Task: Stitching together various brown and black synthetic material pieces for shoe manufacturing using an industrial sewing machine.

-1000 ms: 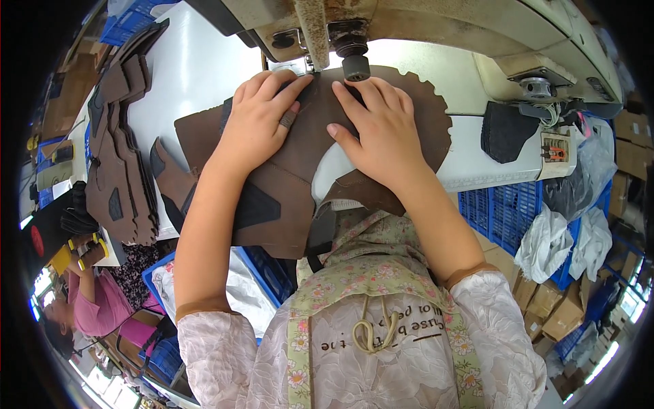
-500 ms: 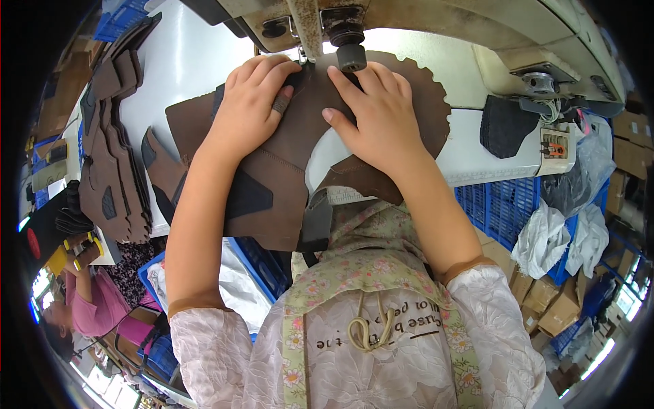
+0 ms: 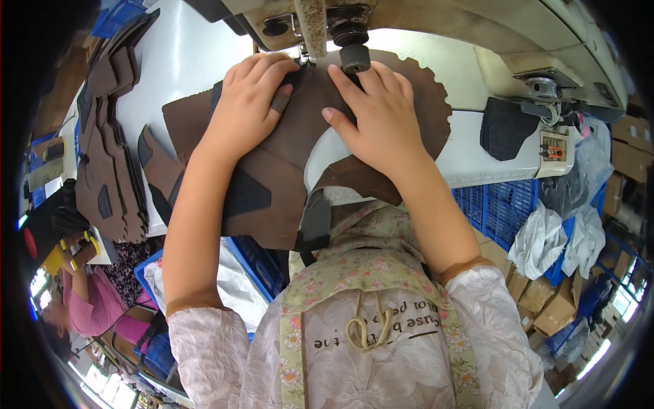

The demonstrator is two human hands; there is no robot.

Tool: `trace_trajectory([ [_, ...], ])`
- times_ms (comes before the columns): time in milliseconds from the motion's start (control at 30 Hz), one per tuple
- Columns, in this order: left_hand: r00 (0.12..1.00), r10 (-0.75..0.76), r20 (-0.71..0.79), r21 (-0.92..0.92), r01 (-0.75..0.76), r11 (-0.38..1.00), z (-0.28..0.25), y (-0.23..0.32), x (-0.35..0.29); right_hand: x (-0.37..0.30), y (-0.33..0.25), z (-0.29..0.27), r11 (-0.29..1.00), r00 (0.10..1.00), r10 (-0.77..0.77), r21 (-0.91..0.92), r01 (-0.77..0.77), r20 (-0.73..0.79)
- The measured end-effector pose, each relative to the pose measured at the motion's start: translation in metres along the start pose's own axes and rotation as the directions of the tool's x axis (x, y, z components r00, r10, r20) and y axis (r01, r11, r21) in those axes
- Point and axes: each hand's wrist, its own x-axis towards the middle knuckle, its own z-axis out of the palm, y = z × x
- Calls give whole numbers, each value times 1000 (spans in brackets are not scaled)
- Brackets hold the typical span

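Note:
A brown leather piece (image 3: 289, 146) with a scalloped right edge and dark patches lies under the head of a sewing machine (image 3: 436, 31). My left hand (image 3: 252, 102) rests on it, left of the needle area, fingers bent forward side by side and thumb apart. Its fingertips touch a dark strip beside the presser foot (image 3: 306, 54). On the right of the needle, my right hand (image 3: 378, 112) lies flat on the leather, fingers and thumb spread. A black knob (image 3: 354, 58) partly hides its fingertips. The leather's near part folds toward my apron.
Stacked brown leather pieces (image 3: 109, 157) lie at the table's left, beside a loose cut piece (image 3: 160, 170). A black piece (image 3: 505, 128) lies on the right. Blue crates (image 3: 501, 208) stand below the table edge. Another person (image 3: 102, 300) is at far left.
Both hands and the leather hold nearly the same place under the machine. The whole view has shifted very slightly.

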Motion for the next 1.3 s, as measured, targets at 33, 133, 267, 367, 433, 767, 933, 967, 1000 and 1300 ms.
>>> trace_trajectory([
  [33,1000,4,-5,-1,-4,1000,0,1,0,0,0,0,1000,1000,2,4,-2,2],
  [133,999,31,-24,3,-31,1000,0,1,1,-2,1,1,1000,1000,2,7,-2,-5],
  [267,999,31,-45,-29,-32,999,0,0,-1,-2,-1,2,1000,1000,0,17,0,-1],
  [367,998,40,-43,-9,-41,999,-2,2,1,-2,-2,2,1000,1000,4,20,-4,-6],
  [433,998,44,-36,-12,-44,999,-2,4,2,-2,-1,2,1000,1000,6,8,-6,-4],
  [767,999,31,26,47,-32,998,-4,5,1,-3,-1,3,1000,1000,6,20,-5,-14],
  [933,999,47,11,32,-47,998,-6,6,2,-3,-2,2,1000,1000,4,2,-4,-19],
  [967,999,46,10,25,-47,999,-6,6,2,-3,-2,2,1000,1000,1,1,-1,-25],
  [1000,999,44,11,26,-44,999,-5,5,1,-3,-2,2,1000,1000,-1,3,1,-25],
  [1300,998,54,-30,13,-53,998,-1,3,0,-4,-2,3,1000,1000,-3,-20,3,-10],
])
